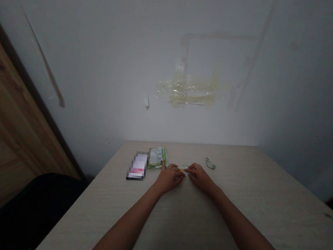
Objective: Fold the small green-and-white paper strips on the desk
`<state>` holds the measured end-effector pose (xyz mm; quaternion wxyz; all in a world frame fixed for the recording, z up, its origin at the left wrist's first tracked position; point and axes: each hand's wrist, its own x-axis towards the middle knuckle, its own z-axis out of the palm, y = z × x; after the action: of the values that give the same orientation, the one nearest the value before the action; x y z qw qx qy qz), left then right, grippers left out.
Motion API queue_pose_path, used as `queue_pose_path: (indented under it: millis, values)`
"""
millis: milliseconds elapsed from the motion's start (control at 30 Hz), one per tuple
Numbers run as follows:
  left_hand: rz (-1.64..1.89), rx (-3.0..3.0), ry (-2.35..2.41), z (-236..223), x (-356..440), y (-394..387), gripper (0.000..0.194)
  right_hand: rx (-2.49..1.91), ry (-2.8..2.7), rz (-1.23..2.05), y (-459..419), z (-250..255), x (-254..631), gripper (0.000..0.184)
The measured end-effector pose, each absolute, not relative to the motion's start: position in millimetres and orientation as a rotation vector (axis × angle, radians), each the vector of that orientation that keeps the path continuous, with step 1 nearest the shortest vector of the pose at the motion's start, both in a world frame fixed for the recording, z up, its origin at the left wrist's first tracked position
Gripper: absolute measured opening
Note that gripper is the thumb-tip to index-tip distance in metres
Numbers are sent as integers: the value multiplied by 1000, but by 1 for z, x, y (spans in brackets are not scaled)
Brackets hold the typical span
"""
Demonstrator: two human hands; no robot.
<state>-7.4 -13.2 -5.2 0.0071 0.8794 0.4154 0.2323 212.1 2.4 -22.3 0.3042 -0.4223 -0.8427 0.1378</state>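
Observation:
Both hands meet over a small white, green and yellow piece (183, 168) low on the table, too small and covered to name. My left hand (170, 177) has its fingers closed on the left end of it, with one finger reaching up beside a green-and-white packet (157, 157). On the other end, my right hand (199, 177) pinches the piece with bent fingers. The packet lies flat just beyond my left hand. A torn green-and-clear wrapper strip (210, 164) lies a little to the right of my right hand.
Left of the packet lies a phone (137, 166) with a blurred screen. The pale wooden table (264, 211) ends against a grey wall (108, 57) with tape patches (188, 90). A dark chair-like shape (40, 203) and a wooden door or panel (8, 99) stand at left.

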Motion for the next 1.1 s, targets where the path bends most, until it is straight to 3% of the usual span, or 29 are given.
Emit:
queue_pose_path:
  millis: [1100]
  values:
    - [676, 2876, 1217, 2, -8, -18, 21, -1122, -2229, 392, 2, -21, 212, 40]
